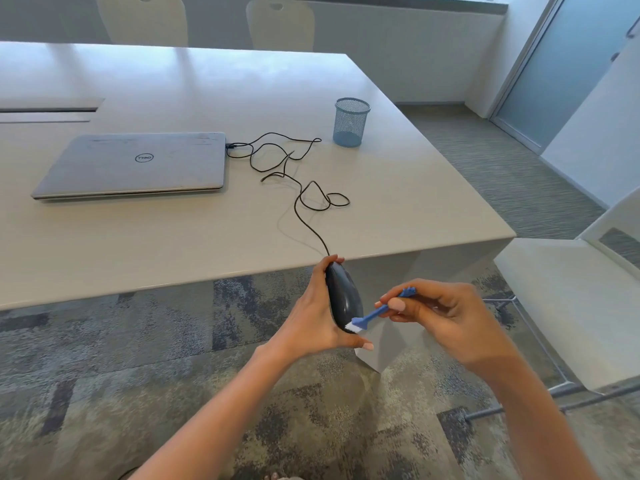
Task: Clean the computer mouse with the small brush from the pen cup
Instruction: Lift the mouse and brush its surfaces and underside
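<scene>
My left hand (311, 317) grips a dark computer mouse (341, 294), held on its side in the air just off the table's near edge. In my right hand (440, 317) I pinch the handle of a small blue brush (379, 311). Its white bristles touch the mouse's lower end, near my left thumb. The mouse's black cable (298, 188) runs in loops across the table to a closed grey laptop (135, 164). A blue mesh pen cup (350, 122) stands upright toward the table's far right side, and nothing shows above its rim.
The white table (173, 237) has a cable hatch (48, 110) at its far left. A white chair (571, 306) stands to my right, and two more chairs (277, 22) are behind the table. Patterned carpet (138, 375) lies below my arms.
</scene>
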`<move>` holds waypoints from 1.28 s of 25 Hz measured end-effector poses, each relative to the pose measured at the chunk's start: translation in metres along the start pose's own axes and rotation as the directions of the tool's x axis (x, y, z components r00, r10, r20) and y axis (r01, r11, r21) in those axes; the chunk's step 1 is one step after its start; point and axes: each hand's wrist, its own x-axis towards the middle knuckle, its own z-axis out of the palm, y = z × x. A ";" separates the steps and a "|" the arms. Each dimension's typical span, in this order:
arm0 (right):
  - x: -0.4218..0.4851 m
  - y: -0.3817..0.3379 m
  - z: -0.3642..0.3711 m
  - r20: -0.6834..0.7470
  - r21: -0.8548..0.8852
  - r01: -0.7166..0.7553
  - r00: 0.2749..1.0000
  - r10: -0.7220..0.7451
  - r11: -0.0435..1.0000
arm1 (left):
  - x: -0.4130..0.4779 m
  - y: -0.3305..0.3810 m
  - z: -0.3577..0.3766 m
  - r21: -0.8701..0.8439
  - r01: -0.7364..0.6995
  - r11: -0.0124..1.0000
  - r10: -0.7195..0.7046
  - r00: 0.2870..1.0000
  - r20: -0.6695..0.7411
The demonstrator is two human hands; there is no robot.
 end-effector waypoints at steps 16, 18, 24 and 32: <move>0.007 0.001 0.026 -0.335 -0.016 -0.013 0.942 0.007 1.000 | -0.010 0.005 0.004 -0.069 0.020 0.997 -0.022 0.999 -0.030; 0.006 -0.005 0.019 -0.313 0.169 0.000 0.948 0.053 0.986 | -0.013 0.003 0.004 -0.056 0.019 0.998 -0.022 0.999 -0.043; 0.013 0.008 0.023 -0.395 0.314 -0.097 0.891 0.223 0.944 | -0.011 0.012 0.011 -0.026 0.000 1.000 -0.002 0.997 -0.078; 0.011 0.013 0.019 -0.584 -0.121 -0.129 0.811 0.034 0.984 | -0.012 0.011 0.012 -0.003 -0.042 0.999 0.041 0.994 -0.100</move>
